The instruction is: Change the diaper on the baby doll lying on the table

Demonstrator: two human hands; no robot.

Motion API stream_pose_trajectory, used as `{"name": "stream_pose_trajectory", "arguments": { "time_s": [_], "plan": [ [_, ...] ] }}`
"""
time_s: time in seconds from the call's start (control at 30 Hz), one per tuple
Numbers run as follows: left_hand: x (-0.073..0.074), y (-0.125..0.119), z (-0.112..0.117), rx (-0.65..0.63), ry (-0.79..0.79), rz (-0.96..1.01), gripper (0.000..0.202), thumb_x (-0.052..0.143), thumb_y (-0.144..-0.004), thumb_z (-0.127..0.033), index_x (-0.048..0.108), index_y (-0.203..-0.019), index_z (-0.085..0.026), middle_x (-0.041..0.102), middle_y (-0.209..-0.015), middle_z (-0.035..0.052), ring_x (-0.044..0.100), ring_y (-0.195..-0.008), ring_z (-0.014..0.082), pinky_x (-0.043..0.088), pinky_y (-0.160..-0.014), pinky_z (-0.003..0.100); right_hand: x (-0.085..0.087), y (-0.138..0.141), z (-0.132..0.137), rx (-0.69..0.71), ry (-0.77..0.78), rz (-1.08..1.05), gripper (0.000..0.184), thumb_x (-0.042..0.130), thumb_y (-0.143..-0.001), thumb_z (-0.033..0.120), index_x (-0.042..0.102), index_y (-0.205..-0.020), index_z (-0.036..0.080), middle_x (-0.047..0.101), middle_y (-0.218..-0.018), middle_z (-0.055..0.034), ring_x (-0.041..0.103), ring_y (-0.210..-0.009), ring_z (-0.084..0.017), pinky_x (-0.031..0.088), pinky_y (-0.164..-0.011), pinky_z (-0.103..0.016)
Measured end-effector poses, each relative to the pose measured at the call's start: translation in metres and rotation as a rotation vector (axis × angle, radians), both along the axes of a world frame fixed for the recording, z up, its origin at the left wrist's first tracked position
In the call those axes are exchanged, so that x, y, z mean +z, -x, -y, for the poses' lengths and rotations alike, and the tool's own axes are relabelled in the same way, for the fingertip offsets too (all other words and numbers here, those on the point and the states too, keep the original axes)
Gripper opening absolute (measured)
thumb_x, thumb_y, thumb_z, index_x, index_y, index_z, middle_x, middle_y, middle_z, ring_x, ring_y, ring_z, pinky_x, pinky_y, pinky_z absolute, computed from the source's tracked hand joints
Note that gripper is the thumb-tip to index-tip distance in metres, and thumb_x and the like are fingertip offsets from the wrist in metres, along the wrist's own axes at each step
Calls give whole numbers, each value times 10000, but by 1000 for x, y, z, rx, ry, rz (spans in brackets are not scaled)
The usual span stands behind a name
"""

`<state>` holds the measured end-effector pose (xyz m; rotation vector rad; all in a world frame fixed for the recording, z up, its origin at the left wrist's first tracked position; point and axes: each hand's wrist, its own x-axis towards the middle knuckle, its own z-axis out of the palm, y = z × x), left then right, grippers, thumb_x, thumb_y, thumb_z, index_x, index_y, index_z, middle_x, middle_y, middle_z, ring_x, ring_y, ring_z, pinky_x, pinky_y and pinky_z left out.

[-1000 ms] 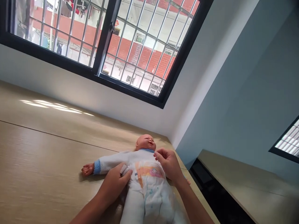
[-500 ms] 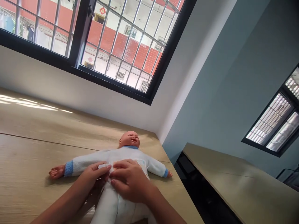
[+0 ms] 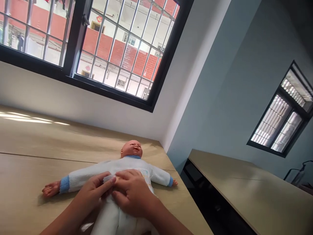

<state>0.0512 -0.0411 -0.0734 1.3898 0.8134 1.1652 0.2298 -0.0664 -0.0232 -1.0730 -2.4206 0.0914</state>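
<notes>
A baby doll (image 3: 129,163) lies on its back on a light wooden table (image 3: 31,173), arms spread, in a white suit (image 3: 83,178) with blue cuffs and collar. Over its chest, my left hand (image 3: 91,192) pinches a white cloth flap (image 3: 107,179) between thumb and fingers. My right hand (image 3: 132,192) sits beside it, fingers curled on the suit's front, and its fingertips nearly meet the left hand. A little coloured print (image 3: 146,175) shows past the right hand. The hands hide the doll's middle, and its legs run out of view at the bottom.
The table's right edge (image 3: 186,202) drops to a dark gap (image 3: 202,192) before a second pale table (image 3: 232,176). Behind the doll rise a white wall (image 3: 73,94) and a barred black-framed window (image 3: 114,49). A smaller window (image 3: 278,117) sits on the blue-grey wall.
Both hands have stayed together at the doll's chest, and the left still holds the flap. The view has drifted slightly, so the doll appears further left, and its whole right arm shows.
</notes>
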Motion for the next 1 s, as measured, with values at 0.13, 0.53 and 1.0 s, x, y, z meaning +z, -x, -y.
{"name": "stream_pose_trajectory", "arguments": {
  "time_s": [0.13, 0.53, 1.0],
  "plan": [
    [11, -8, 8, 32, -247, -224, 374, 561, -886, -522, 630, -764, -177, 618, -769, 26, 539, -777, 201, 447, -736, 264, -5, 2, -8, -35, 38, -212, 498, 731, -690, 224, 612, -1173, 199, 633, -1228, -88, 566, -1150, -260, 432, -1039, -412],
    [31, -12, 54, 110, -647, -552, 329, 425, -975, -397, 659, -1131, -226, 652, -1207, 111, 584, -1120, 285, 495, -991, 414, 15, -22, 15, -36, 128, -356, 624, 786, -632, 214, 584, -1222, 217, 604, -1256, -88, 561, -1190, -268, 449, -1055, -427],
    [5, -21, 51, 69, -607, -723, 497, 663, -838, -487, 677, -1294, -289, 646, -1355, 70, 572, -1270, 325, 444, -1118, 444, -13, -59, 51, -258, -58, -575, 229, 614, -772, 186, 642, -1000, 197, 640, -1103, -88, 591, -1091, -263, 468, -1002, -421]
  ]
}}
